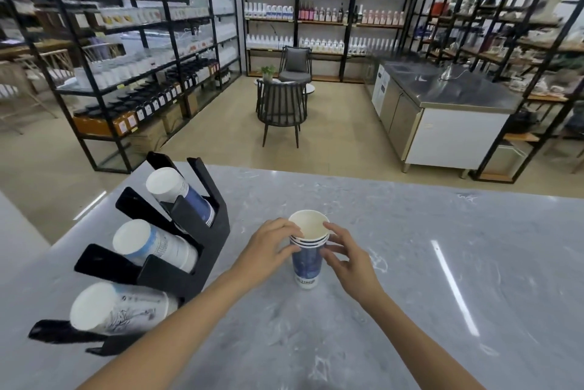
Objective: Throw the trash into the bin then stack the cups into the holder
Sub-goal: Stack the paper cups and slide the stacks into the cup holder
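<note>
Blue nested cups [307,258] stand gripped by both hands' fingers [286,252], black holder [177,250] left, unobstructed

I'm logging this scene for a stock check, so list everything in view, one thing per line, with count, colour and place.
nested cup stack: one stack, about four rims, blue and white, upright on the counter between both hands
cup holder: one, black, left side of the counter, three tilted slots
cups in holder: three stacks, lying bottoms outward; far one white and blue, middle white and light blue, near white with a dark drawing
counter: one, grey marble, foreground
chairs: two, dark, mid floor
steel worktop unit: one, right
shelves of bottles: many, along the walls
left hand: touching the stack's left side
right hand: touching its right side
</note>
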Motion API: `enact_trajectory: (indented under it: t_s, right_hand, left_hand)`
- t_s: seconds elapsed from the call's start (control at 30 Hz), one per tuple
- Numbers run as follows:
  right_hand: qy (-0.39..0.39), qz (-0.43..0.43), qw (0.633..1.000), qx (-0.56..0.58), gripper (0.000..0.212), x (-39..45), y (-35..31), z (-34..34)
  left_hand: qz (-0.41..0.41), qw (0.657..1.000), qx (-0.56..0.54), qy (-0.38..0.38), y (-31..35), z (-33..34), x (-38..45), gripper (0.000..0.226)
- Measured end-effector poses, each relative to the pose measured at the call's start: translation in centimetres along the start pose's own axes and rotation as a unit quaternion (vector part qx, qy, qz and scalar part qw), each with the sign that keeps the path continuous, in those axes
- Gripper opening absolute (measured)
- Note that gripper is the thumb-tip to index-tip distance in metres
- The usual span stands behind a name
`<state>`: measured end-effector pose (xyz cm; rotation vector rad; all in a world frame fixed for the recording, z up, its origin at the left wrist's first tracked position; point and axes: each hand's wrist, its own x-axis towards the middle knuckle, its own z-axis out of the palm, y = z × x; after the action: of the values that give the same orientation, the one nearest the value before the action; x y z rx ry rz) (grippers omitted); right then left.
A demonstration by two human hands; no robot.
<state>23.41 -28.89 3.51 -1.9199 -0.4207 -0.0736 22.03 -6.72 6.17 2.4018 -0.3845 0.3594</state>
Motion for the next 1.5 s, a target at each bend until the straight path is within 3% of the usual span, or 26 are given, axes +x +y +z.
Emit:
enact_trajectory:
  t_s: [0.2,0.33,0.53,0.67,0.83,1.07,1.17,1.23,1.3,1.5]
  right_hand:
    - [0.008,-0.075,0.997,-0.029,0.056,0.6,-2.9,-1.0]
    - [-0.009,-0.149,0.985,-0.084,0.075,1.1,-4.6,-1.7]
    - [-0.052,-0.32,0.92,-0.22,0.09,1.8,-8.0,-1.5]
    - [-0.044,-0.369,0.906,-0.203,0.089,1.6,-10.3,0.0]
    - [-0.043,-0.38,0.909,-0.169,0.083,1.7,-12.9,2.0]
    - [-0.056,-0.354,0.931,-0.071,0.094,4.4,-16.7,5.8]
    - [-0.072,-0.31,0.948,-0.023,0.097,6.3,-18.6,8.3]
    - [-0.069,-0.296,0.952,-0.017,0.088,7.3,-20.1,10.0]
    - [-0.07,-0.286,0.955,-0.046,0.076,8.5,-21.6,11.7]
    - [-0.12,-0.205,0.966,-0.103,0.068,11.6,-24.5,15.4]
  left_hand:
    - [-0.006,0.997,-0.069,0.043,1.6,-3.6,-0.4,0.027]
    - [-0.039,0.983,-0.177,0.025,3.5,-7.7,-1.2,0.024]
    - [-0.08,0.948,-0.304,0.043,4.5,-12.7,-2.7,0.022]
    - [-0.103,0.919,-0.378,0.038,4.2,-13.9,-3.9,0.029]
    - [-0.108,0.912,-0.392,0.061,3.6,-15.2,-5.1,0.035]
    - [0.018,0.976,-0.191,0.098,2.2,-19.1,-6.7,0.05]
    - [-0.002,0.973,-0.213,0.087,0.7,-21.3,-7.2,0.063]
    - [-0.019,0.973,-0.21,0.088,-0.5,-23.0,-7.1,0.069]
    - [-0.032,0.981,-0.176,0.078,-1.7,-25.0,-6.8,0.074]
    - [-0.096,0.986,-0.131,0.026,-4.4,-28.7,-5.3,0.079]
